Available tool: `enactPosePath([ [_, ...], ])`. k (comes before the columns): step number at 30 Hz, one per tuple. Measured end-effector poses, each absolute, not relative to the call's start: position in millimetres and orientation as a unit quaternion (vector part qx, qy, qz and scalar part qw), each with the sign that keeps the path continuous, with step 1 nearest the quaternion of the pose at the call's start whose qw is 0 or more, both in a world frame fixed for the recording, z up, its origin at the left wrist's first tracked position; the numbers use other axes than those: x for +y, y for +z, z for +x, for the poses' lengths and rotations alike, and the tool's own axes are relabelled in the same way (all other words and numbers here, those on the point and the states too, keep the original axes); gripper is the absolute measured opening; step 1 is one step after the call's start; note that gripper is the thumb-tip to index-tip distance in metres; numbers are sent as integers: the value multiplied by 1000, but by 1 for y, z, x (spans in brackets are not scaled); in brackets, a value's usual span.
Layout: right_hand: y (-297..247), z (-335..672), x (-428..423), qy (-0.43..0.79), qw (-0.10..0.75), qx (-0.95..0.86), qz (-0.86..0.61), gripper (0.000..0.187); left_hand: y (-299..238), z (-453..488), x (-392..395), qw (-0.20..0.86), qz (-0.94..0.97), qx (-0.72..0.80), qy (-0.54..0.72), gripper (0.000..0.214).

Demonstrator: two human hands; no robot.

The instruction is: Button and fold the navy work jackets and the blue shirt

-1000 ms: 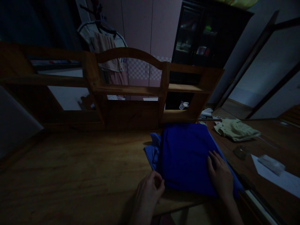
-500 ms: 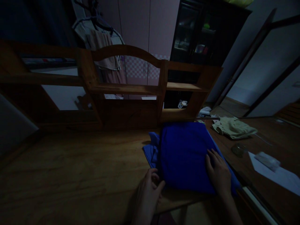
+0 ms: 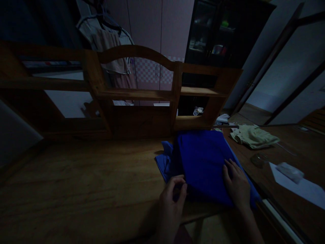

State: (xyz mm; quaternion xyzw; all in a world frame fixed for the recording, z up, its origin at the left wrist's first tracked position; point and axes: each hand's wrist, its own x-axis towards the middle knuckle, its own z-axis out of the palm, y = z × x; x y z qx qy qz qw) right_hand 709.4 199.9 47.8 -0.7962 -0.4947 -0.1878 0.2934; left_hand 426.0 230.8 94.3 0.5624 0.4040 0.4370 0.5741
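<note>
A folded dark blue cloth, perhaps a garment, lies at the right end of the wooden desk. Lighter blue fabric sticks out from under its left side. My left hand pinches the near left edge of the dark cloth between thumb and fingers, and that edge is raised a little. Flat on the right part of the cloth rests my right hand, fingers stretched out and slightly apart.
A wooden shelf frame stands along the desk's back. On the brown surface to the right are a pale green cloth, a glass jar or ashtray, and a white sheet with a small packet. The room is dim.
My left hand has moved right and slightly up, lifting the cloth's near left edge inward. My right hand stays in nearly the same spot.
</note>
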Motion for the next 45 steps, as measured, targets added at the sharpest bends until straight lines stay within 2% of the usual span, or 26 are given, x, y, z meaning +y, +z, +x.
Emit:
enactPosePath([
  [4,48,709,200,-186,298,-500,-791,41,96,436,226,544,579,399,458,13],
  [8,49,708,200,-186,299,-499,-792,41,96,434,227,486,614,449,429,19],
  [12,48,709,200,-186,300,-500,-791,41,78,419,237,419,638,521,382,40],
  [14,48,710,200,-188,299,-501,-790,41,65,410,244,435,645,534,331,49],
  [15,47,710,200,-189,299,-500,-790,41,60,406,247,448,652,531,304,47],
  [19,47,710,200,-192,302,-496,-791,42,57,396,254,453,684,506,266,18],
  [21,47,710,200,-193,306,-496,-789,42,64,395,254,457,687,483,293,16],
  [24,48,709,200,-191,309,-498,-788,41,72,400,253,535,635,460,315,28],
  [28,48,709,199,-188,301,-496,-792,41,66,409,255,626,548,483,274,47],
  [34,48,710,199,-185,296,-496,-795,41,60,410,258,634,550,467,278,39],
  [40,48,710,199,-188,292,-495,-796,41,72,403,262,691,463,415,369,42],
  [45,48,710,198,-188,297,-499,-792,41,72,409,256,698,456,427,351,43],
])
